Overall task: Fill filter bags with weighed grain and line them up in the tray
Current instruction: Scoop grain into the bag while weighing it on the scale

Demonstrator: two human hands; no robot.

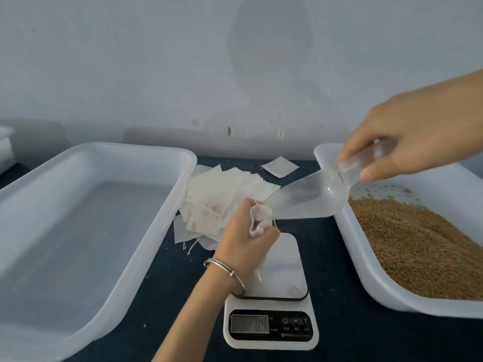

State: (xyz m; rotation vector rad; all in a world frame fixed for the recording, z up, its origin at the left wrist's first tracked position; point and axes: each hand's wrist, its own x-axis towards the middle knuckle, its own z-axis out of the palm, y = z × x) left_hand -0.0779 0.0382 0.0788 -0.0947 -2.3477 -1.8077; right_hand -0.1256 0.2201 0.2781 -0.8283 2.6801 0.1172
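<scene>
Scoop tip at the mouth of the filter bag, above the scale.

Our left hand [244, 236] gripped a filter bag [258, 219] over the scale [274, 291] at the table's near edge; our right hand [407, 142] pinched the clear scoop [308, 197] by its handle, tip at the bag. The tray [78, 231] sat left, the grain [418, 246] tub right, spare bags [222, 202] between.

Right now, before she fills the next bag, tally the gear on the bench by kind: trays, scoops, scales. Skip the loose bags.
White plastic trays: 2, an unfilled tray at left and the grain tray at right
Clear scoops: 1, the scoop held in the right hand
Digital scales: 1, the scale
Total: 4
</scene>
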